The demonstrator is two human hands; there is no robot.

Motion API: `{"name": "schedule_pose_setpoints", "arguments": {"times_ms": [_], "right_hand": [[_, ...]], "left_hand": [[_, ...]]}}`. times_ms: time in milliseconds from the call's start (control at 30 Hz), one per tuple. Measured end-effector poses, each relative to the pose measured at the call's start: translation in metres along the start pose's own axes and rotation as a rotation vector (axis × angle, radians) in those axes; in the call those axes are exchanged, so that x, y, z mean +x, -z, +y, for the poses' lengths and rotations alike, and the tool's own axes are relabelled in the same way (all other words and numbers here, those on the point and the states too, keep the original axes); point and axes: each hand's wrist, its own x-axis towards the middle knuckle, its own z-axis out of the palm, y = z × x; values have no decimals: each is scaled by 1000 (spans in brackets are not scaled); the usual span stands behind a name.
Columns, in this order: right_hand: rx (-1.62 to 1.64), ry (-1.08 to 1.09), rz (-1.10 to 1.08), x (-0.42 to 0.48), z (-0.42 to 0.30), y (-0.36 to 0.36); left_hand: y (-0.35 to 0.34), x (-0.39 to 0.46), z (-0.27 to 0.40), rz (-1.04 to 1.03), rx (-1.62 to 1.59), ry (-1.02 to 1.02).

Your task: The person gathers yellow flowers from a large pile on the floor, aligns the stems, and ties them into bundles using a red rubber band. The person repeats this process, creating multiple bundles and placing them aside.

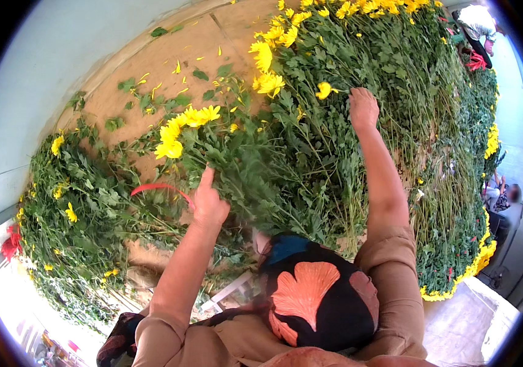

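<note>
My left hand [211, 204] grips a bunch of yellow chrysanthemums [188, 123], one finger stretched along the leafy stems. The yellow heads form a staggered row at the bunch's upper left. A red strip [162, 187] curves out to the left from beside this hand. Further up and right, my right hand [364, 108] has its fingertips on the stem of a single yellow chrysanthemum [324, 90], whose head points left. Below that hand spreads a thick pile of leafy chrysanthemum stems [394, 69]; its fingertips are partly hidden.
Loose petals and leaves litter the brown surface [151, 55]. Another heap of cut stems [82, 192] lies at left. Yellow heads [481, 261] edge the pile at right. A seated person [504, 197] and another person [475, 27] are at far right. A pale wall [50, 59] borders the left.
</note>
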Motion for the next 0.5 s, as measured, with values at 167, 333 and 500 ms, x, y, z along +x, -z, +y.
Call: {"name": "schedule_pose_setpoints", "arguments": {"times_ms": [167,333,500], "right_hand": [[282,157,172,-11,-90,117],[467,534,15,-60,-223,196],[860,344,-96,-102,-281,178]], "left_hand": [[8,8,-13,-26,-63,-18],[-2,8,-12,-5,-80,100],[-17,-8,-2,24,-70,63]]}}
